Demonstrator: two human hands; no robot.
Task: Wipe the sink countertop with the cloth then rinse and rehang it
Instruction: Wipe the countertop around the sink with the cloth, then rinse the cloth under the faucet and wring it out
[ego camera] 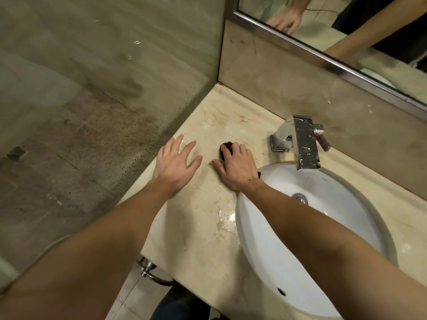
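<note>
A small dark red cloth [226,149] lies bunched on the beige marble countertop [203,211], left of the white oval sink [288,250]. My right hand [235,168] presses down on the cloth and covers most of it; only its far edge and a bit near my wrist show. My left hand [176,161] rests flat on the counter beside it, fingers spread, holding nothing. Water streaks glisten on the counter near the sink's left rim.
A square chrome faucet [302,144] stands behind the sink. A framed mirror [346,31] hangs above the backsplash. A glass shower panel [104,100] borders the counter's left edge. A chrome towel ring [147,271] hangs below the counter's front edge.
</note>
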